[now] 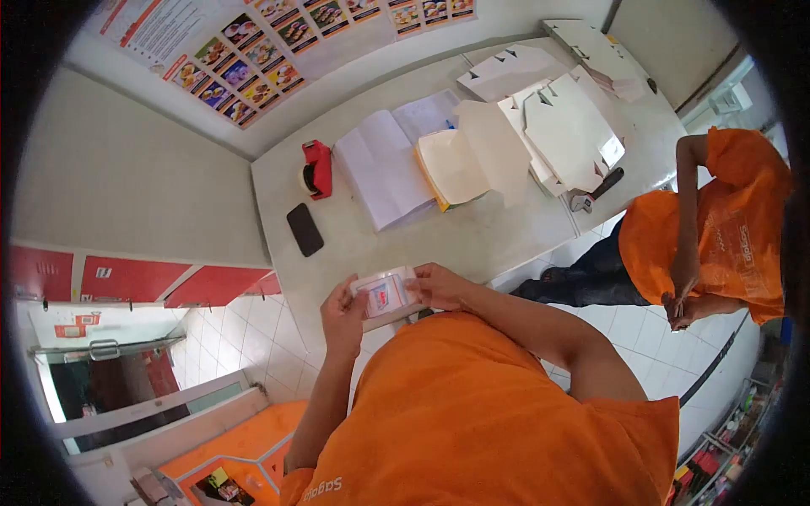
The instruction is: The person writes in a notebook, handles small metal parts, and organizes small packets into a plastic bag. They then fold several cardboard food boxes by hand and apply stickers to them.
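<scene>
A small flat white packet [388, 294] with red and blue print is held level just off the table's front edge, close to my body. My left hand [343, 314] grips its left end, the thumb lying on top. On the right end, the fingers of my right hand [437, 287] are closed around the edge. The print is too small to read. A black phone [305, 229] lies on the table beyond my left hand, near a red tape dispenser [316, 169].
On the table [371, 253] are an open notebook [384, 164], an open carton [456, 164], stacked flat white boxes [569, 131] and an adjustable wrench [596, 191]. A person in an orange shirt [709, 228] stands at the right. Red lockers [131, 278] are at left.
</scene>
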### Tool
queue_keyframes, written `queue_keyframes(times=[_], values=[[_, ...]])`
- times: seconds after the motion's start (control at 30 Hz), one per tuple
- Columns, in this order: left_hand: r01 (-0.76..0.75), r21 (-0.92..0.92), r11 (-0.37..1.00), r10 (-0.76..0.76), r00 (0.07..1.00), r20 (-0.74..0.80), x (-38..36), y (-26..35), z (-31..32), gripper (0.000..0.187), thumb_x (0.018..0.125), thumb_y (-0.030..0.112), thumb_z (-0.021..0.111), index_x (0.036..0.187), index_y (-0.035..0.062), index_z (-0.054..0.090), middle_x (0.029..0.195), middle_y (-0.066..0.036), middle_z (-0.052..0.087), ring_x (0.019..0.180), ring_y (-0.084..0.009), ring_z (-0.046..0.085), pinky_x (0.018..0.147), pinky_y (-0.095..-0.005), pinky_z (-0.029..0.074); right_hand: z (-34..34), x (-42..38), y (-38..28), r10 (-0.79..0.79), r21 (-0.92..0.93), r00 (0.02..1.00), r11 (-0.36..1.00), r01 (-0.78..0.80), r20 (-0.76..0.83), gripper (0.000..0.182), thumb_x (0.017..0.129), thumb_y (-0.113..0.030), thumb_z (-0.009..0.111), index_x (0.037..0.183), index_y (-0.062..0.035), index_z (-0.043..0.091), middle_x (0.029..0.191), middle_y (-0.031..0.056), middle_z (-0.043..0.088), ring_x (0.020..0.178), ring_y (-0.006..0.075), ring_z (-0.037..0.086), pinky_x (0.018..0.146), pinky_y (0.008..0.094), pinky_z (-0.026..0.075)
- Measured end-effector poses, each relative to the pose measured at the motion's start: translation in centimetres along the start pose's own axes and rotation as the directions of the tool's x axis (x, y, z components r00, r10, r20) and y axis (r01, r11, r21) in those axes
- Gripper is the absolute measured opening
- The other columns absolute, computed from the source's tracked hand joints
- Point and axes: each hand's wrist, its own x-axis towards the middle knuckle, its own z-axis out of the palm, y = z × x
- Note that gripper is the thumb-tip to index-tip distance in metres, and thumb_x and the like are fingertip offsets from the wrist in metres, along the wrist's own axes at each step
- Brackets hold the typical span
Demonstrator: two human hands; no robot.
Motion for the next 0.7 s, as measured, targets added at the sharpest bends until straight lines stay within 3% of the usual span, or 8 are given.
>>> queue_keyframes(times=[0.17,0.27,0.37,0.47,0.53,0.57,0.63,0.7], values=[[-0.185,0.266,0.946,0.183,0.983,0.031,0.3,0.1,-0.5,0.006,0.095,0.000,0.065,0.091,-0.0030,0.068,0.076,-0.005,0.066,0.069,-0.0100,0.063,0.062,-0.0269,0.055,-2.1,2.2,0.4,0.032,-0.356,0.996,0.935,-0.001,0.080,0.022,0.099,-0.017,0.067,0.107,0.0025,0.071,0.096,0.0039,0.069,0.076,0.0118,0.058,0.064,0.0304,0.047],[-0.233,0.221,0.947,0.252,0.966,-0.064,1.5,-0.3,-1.8,0.012,0.095,0.000,0.064,0.084,-0.0031,0.066,0.072,-0.004,0.064,0.066,-0.0097,0.062,0.057,-0.0276,0.057,-0.1,2.0,-2.6,-0.014,-0.343,0.997,0.939,-0.014,-0.080,0.021,0.098,-0.013,0.066,0.111,0.0025,0.071,0.103,0.0088,0.073,0.099,0.0166,0.067,0.087,0.0324,0.055],[-0.216,0.176,0.960,0.250,0.947,-0.201,1.9,0.3,-3.6,0.013,0.096,0.002,0.063,0.084,-0.0017,0.065,0.074,-0.005,0.063,0.064,-0.0100,0.062,0.055,-0.0283,0.059,-4.3,3.8,-3.4,-0.285,-0.740,0.930,0.672,0.022,-0.231,0.020,0.096,-0.016,0.066,0.105,0.0006,0.073,0.099,0.0069,0.073,0.089,0.0146,0.068,0.078,0.0345,0.055],[-0.213,0.188,0.959,0.254,0.940,-0.228,2.9,-0.3,-6.6,0.013,0.099,0.009,0.063,0.089,0.0001,0.064,0.077,-0.004,0.062,0.066,-0.0104,0.061,0.058,-0.0294,0.062,-5.3,2.5,-5.3,-0.323,-0.699,0.880,0.715,-0.013,-0.347,0.026,0.094,-0.022,0.066,0.099,0.0010,0.075,0.098,0.0117,0.074,0.081,0.0201,0.070,0.071,0.0372,0.054],[-0.205,0.118,0.972,0.226,0.951,-0.212,3.0,-0.6,-7.6,0.012,0.101,0.014,0.062,0.098,0.0023,0.061,0.085,-0.004,0.062,0.075,-0.0110,0.063,0.063,-0.0306,0.063,-6.1,2.0,-5.6,-0.553,-0.918,0.740,0.312,-0.244,-0.384,0.046,0.083,-0.037,0.070,0.088,0.0086,0.071,0.086,0.0253,0.071,0.081,0.0374,0.069,0.077,0.0471,0.054],[-0.199,0.115,0.973,0.220,0.951,-0.215,2.8,-0.7,-7.7,0.012,0.101,0.014,0.062,0.098,0.0023,0.061,0.085,-0.004,0.062,0.075,-0.0110,0.063,0.063,-0.0306,0.063,-7.5,2.7,-4.8,-0.548,-0.918,0.742,0.310,-0.249,-0.386,0.046,0.083,-0.037,0.070,0.088,0.0086,0.071,0.086,0.0253,0.071,0.081,0.0374,0.069,0.077,0.0471,0.054],[-0.117,-0.050,0.992,0.105,0.974,-0.199,2.5,-0.7,-7.9,0.012,0.103,0.016,0.061,0.103,0.0044,0.057,0.094,-0.004,0.062,0.085,-0.0120,0.064,0.068,-0.0330,0.064,-9.2,4.3,-3.5,-0.709,-0.921,0.687,-0.143,-0.363,-0.161,0.039,0.082,-0.034,0.075,0.081,0.0046,0.072,0.087,0.0238,0.070,0.082,0.0398,0.069,0.076,0.0486,0.054],[-0.104,-0.092,0.990,0.084,0.976,-0.199,2.0,-0.9,-7.6,0.011,0.103,0.015,0.060,0.103,0.0052,0.057,0.096,-0.004,0.062,0.087,-0.0125,0.064,0.070,-0.0341,0.064,-8.1,3.6,-4.1,-0.724,-0.924,0.628,0.035,-0.381,-0.286,0.041,0.081,-0.035,0.073,0.083,0.0059,0.071,0.088,0.0261,0.069,0.086,0.0419,0.067,0.081,0.0492,0.054]])
